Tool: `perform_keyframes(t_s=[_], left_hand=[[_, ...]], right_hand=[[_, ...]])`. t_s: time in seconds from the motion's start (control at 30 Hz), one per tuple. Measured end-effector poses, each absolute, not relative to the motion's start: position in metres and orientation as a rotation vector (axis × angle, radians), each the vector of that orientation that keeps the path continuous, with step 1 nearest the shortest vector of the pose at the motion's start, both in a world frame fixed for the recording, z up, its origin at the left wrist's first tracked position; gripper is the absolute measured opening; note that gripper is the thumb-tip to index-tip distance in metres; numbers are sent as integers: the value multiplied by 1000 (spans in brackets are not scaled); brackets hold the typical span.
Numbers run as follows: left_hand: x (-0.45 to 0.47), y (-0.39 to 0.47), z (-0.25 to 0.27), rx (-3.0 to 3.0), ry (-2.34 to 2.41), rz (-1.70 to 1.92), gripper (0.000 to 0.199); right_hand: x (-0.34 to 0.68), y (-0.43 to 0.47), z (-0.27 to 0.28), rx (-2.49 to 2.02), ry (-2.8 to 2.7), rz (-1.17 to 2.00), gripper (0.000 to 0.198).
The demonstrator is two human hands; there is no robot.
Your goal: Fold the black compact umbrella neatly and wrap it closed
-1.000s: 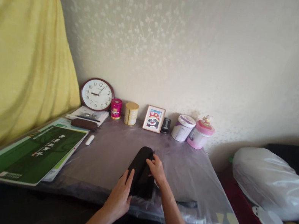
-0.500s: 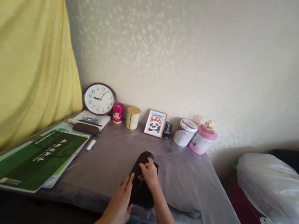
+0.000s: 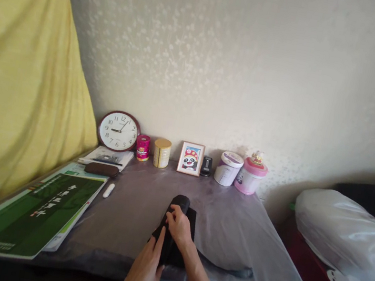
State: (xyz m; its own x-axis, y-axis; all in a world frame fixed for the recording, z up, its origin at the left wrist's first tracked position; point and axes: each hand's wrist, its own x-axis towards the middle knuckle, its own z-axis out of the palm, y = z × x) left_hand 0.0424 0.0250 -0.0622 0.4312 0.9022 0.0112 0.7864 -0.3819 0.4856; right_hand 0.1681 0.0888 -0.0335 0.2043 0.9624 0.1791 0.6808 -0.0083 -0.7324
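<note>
A black rolled or folded cloth bundle (image 3: 181, 201) lies near the front edge of the table, its length pointing away from me. My left hand (image 3: 147, 262) grips its left side, fingers stretched along it and thumb at the near end. On top of the bundle, my right hand (image 3: 179, 227) presses with bent fingers and hides the middle of it. A flatter black flap (image 3: 192, 216) shows to the right of the roll. Further right, a dark strip (image 3: 230, 268) trails over the table cover.
Green book (image 3: 40, 211), brown case (image 3: 101, 169) and small white object (image 3: 109, 190) lie left. Along the wall stand a clock (image 3: 119, 131), a picture frame (image 3: 190, 158), a black device (image 3: 206, 166) and several tubs, including a pink one (image 3: 250, 177). Plastic covers the table (image 3: 137, 219).
My view has shifted slightly, so the background sits lower. My right hand has slid a little left over the bundle. Both hands stay on it, and the strip at right shows more.
</note>
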Motion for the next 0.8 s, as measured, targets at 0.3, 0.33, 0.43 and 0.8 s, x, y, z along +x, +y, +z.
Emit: perform_keyframes(t_s=[0.3,0.33,0.43,0.8], left_hand=[[49,26,-70,2295,1492,235,77],[50,26,-71,2304,1501,209,78],[53,28,-76,2350,1509,193,79],[36,37,-83,2153,1335,336,86]], right_hand=[[183,87,-87,-1797,-1318,34,57],[179,91,-89,-1843,-1331,46,62],[166,103,-80,-2023,-1384,122,68],[146,116,-49,-2343,-1376,216,71]])
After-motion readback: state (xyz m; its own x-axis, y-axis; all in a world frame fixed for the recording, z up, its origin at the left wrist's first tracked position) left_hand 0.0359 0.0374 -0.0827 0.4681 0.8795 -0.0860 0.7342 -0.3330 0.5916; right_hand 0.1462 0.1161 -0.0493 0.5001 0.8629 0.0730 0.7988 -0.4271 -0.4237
